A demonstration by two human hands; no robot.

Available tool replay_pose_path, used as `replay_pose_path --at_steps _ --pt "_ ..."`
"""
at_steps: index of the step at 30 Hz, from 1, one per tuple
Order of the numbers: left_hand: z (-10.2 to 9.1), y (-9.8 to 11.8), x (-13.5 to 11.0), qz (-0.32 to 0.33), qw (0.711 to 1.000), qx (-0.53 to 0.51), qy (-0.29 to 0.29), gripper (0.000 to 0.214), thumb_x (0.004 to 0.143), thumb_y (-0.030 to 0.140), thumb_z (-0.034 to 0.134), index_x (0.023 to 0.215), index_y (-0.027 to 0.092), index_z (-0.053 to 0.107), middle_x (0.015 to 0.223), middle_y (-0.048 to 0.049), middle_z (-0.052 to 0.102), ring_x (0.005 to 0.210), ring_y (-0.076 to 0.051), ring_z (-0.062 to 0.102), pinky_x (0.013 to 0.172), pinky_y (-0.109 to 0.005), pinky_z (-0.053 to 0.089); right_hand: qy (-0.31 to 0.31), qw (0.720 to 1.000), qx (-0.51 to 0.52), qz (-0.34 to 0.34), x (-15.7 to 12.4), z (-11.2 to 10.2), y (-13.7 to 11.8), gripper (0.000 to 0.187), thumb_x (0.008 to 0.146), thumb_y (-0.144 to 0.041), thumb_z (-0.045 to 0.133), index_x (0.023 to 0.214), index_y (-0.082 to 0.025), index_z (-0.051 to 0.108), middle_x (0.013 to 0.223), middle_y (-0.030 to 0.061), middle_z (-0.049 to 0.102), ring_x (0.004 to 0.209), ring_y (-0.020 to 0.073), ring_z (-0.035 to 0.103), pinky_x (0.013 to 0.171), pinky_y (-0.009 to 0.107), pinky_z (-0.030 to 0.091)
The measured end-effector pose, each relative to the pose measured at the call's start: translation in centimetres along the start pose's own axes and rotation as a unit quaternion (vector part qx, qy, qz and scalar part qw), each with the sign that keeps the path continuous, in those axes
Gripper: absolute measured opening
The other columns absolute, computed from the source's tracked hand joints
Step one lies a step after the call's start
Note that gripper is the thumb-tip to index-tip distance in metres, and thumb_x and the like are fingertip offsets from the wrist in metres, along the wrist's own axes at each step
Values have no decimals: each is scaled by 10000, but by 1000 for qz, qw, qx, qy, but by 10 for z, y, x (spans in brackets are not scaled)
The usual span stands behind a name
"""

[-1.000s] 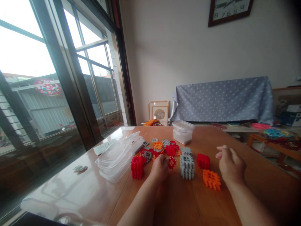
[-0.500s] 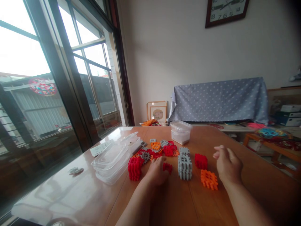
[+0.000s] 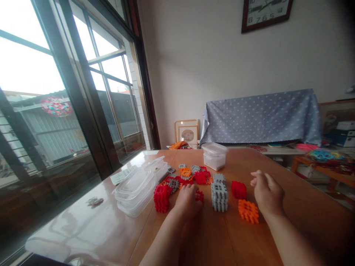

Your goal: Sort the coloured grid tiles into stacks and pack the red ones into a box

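Note:
My left hand (image 3: 189, 201) is low over the table with its fingers curled round a red interlocking block (image 3: 199, 195), partly hidden behind the hand. To its left stands a stack of red interlocking pieces (image 3: 161, 198). Right of the hand is a taller grey stack (image 3: 219, 197). My right hand (image 3: 268, 193) is closed beside a red block (image 3: 239, 190) and an orange stack (image 3: 248, 211), touching neither; what its fingers hold, if anything, is hidden. Beyond my left hand lies a pile of loose red, grey and orange pieces (image 3: 185, 172).
Clear plastic lids and tubs (image 3: 135, 190) lie left of the pieces, near a sheet of paper (image 3: 122, 176). A lidded clear container (image 3: 214, 157) stands at the back. A small clear bundle (image 3: 94, 201) rests on the left of the wooden table (image 3: 205, 240).
The red block at my left hand now shows more upright. My right hand stays closed in nearly the same place. The whole view has shifted slightly.

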State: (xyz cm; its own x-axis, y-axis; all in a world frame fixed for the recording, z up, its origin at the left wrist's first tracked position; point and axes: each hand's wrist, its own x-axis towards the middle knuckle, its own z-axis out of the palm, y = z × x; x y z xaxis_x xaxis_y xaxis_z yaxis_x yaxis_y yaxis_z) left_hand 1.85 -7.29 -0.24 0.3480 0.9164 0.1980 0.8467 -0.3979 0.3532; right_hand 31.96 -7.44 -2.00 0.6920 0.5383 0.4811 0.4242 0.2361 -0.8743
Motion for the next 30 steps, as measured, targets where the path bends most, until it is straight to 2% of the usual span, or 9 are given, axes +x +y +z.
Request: replay_pose_path --at_steps 4,7,11,14,17,22,30 --pt "-31 10 -14 -9 999 14 33 377 707 267 671 1082 236 653 1146 -90 664 1036 -288 580 885 -361 470 -3 1000 -6 4 -1 -2 0 454 951 -541 469 963 -178 741 687 28 673 728 222 662 773 339 477" --pt "-60 7 -29 7 998 16 66 370 700 245 678 1070 250 663 1140 -75 661 1051 -287 568 903 -371 463 -4 1000 -17 9 -2 -3 -2 441 939 -524 477 950 -174 746 694 40 682 743 229 663 786 343 470" --pt "-102 -16 -46 24 995 -5 93 413 705 199 660 1114 254 674 1117 -56 650 1053 -250 573 919 -340 468 -15 999 -43 26 -3 -4 -3 398 926 -507 488 915 -203 745 715 40 695 762 223 673 773 330 457" --pt "-131 -37 -51 -2 997 9 76 399 710 184 640 1104 229 682 1083 -62 652 984 -229 597 881 -326 484 -15 998 -44 31 -2 -3 0 395 919 -514 489 930 -213 746 717 40 698 771 225 678 773 329 457" --pt "-150 -51 -54 -6 998 30 50 331 730 188 631 1056 212 689 1046 -62 660 938 -213 609 851 -309 490 -18 999 -42 27 -2 -4 3 382 915 -516 497 931 -225 744 727 44 708 789 230 684 789 329 457" --pt "-159 -56 -57 -32 998 54 21 338 747 226 641 1081 195 681 1076 -82 657 928 -215 625 812 -306 499 -35 996 -77 27 -3 -8 2 354 920 -525 487 904 -269 731 760 36 725 832 239 690 814 339 448" --pt "-149 -61 -61 -56 996 60 -17 382 733 169 628 1109 222 674 1127 -69 665 972 -214 636 845 -288 507 -55 993 -96 38 -4 -11 -4 340 924 -520 478 901 -279 716 759 23 717 827 235 690 796 334 445"
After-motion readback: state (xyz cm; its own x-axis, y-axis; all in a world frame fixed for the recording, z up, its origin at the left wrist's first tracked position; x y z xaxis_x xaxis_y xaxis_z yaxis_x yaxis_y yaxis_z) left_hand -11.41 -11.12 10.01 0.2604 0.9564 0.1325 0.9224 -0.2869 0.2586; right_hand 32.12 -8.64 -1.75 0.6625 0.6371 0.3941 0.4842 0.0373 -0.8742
